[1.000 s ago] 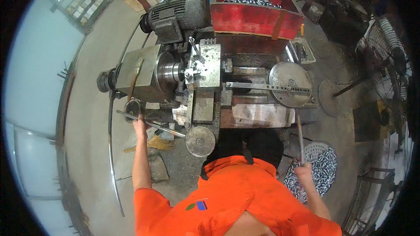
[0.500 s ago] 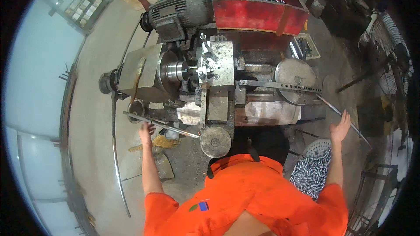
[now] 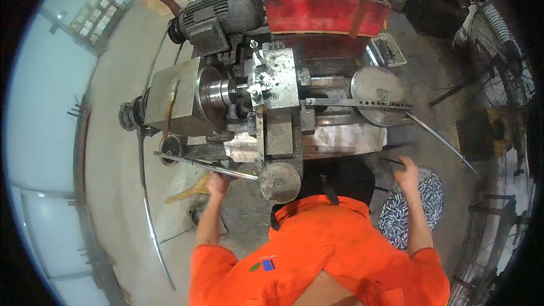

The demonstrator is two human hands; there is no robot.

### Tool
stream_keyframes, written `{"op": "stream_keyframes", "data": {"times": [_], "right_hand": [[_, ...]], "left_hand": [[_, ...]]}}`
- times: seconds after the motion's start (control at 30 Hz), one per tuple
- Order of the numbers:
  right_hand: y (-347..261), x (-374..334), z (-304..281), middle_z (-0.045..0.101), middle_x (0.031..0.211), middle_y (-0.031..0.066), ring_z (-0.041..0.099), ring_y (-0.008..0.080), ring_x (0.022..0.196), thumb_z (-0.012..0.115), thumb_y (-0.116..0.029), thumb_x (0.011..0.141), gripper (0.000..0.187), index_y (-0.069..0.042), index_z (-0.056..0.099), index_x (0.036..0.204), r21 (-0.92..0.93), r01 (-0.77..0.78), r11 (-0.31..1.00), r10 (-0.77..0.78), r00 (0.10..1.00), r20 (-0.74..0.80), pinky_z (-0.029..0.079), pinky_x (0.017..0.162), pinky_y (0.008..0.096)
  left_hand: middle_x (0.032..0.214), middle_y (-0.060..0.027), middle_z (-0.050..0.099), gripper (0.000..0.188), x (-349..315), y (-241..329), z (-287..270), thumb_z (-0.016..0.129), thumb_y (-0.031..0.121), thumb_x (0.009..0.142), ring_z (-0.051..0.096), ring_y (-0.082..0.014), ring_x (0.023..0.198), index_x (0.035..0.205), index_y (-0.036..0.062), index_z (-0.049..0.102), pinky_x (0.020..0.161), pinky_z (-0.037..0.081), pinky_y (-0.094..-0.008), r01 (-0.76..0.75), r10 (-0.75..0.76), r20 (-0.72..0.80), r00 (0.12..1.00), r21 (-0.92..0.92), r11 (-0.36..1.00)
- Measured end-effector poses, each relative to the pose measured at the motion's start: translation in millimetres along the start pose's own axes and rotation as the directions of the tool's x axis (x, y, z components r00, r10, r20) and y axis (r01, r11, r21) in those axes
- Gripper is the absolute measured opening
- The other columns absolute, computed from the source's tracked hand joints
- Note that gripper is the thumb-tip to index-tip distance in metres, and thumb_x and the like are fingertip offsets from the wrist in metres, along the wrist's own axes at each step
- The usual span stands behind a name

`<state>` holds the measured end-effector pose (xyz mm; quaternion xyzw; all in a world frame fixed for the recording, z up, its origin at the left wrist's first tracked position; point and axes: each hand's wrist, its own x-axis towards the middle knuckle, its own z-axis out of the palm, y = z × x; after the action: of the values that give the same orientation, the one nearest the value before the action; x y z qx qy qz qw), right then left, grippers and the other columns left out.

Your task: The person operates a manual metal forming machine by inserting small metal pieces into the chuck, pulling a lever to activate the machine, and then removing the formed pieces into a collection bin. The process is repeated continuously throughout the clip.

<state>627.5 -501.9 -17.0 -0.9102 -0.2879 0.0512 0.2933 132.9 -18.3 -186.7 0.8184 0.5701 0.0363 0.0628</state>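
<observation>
My left hand (image 3: 217, 183) is just below the long metal lever bar (image 3: 226, 170), which runs to a round disc (image 3: 280, 183) at the front of the lathe-like machine (image 3: 277, 88). Its fingers are blurred and partly hidden, so their closing is unclear. My right hand (image 3: 406, 175) has its fingers curled at the end of a thin dark rod (image 3: 390, 160), beside a perforated basket (image 3: 425, 174) full of small shiny metal cylinders (image 3: 395, 215). Farther up on the right, a second lever rod (image 3: 445, 137) slants down from a larger disc (image 3: 377, 93), apart from the hand.
A red bin (image 3: 326, 16) with more metal pieces stands behind the machine, next to an electric motor (image 3: 224, 14). A brush (image 3: 169, 110) lies on the headstock. A straw broom (image 3: 192, 188) is on the floor at left, and a fan (image 3: 498, 51) stands far right.
My right hand has come away from the right lever rod, moving inward and curling its fingers. My left hand has moved right along the lever bar and lower. The view has shifted slightly.
</observation>
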Motion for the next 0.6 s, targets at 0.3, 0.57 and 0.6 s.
{"op": "stream_keyframes", "data": {"times": [0.3,0.57,0.6], "right_hand": [[-83.2,62.5,-56.7,0.064,0.097,0.0177,0.062,0.032,0.086,0.059,-0.008,0.058,0.042,0.0,0.063,0.099,0.035,0.175,0.984,-0.173,0.983,-0.056,0.049,0.077,0.0354],[-332.8,138.8,5.4,0.061,0.104,0.0144,0.057,0.0336,0.095,0.062,-0.012,0.056,0.041,-0.003,0.064,0.097,0.238,0.787,0.57,-0.816,0.575,0.051,0.048,0.082,0.0381],[-351.7,148.8,34.6,0.059,0.088,0.0147,0.055,0.0334,0.087,0.064,-0.019,0.056,0.036,-0.003,0.065,0.089,0.255,0.881,0.398,-0.892,0.437,-0.118,0.047,0.077,0.0411]], "left_hand": [[0.079,-0.019,0.064,0.042,-16.0,34.0,-44.4,0.052,0.043,0.085,0.063,-0.0355,0.074,0.099,0.0031,0.054,0.065,0.05,-0.047,0.062,-0.062,-0.005,0.998,0.074,0.995],[0.086,-0.0204,0.065,0.038,-7.5,-24.7,-152.2,0.061,0.035,0.082,0.063,-0.0363,0.081,0.108,0.0073,0.062,0.071,0.049,-0.0438,0.123,-0.133,-0.024,0.991,-0.239,0.963],[0.083,-0.0178,0.066,0.033,-3.7,-30.2,-190.8,0.058,0.029,0.085,0.065,-0.0312,0.076,0.11,0.0077,0.062,0.068,0.049,-0.0401,0.032,-0.101,-0.156,0.983,-0.395,0.918]]}}
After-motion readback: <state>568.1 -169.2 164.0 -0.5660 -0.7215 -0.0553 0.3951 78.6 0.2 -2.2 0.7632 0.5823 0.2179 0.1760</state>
